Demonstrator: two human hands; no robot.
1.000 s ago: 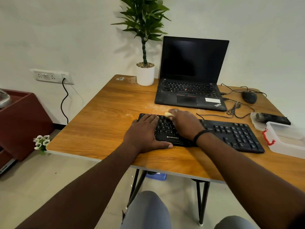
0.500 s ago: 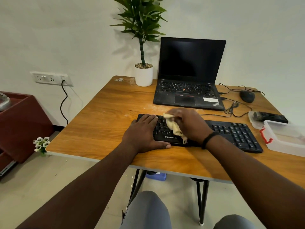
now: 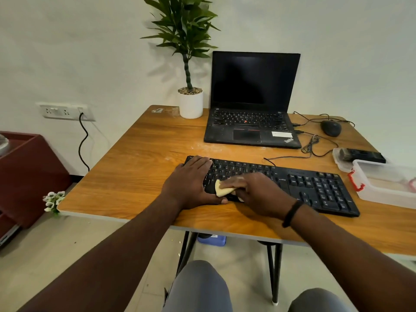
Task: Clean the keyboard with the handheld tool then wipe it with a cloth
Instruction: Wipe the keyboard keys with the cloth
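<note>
Head-worn camera looks forward and down, fairly close, over the table (image 3: 139, 167).

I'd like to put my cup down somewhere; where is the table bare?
Bare wood lies left of the keyboard and left hand, out to the table edge, and in front of the plant pot. The right side is crowded: mouse, cables, plastic box.
</note>
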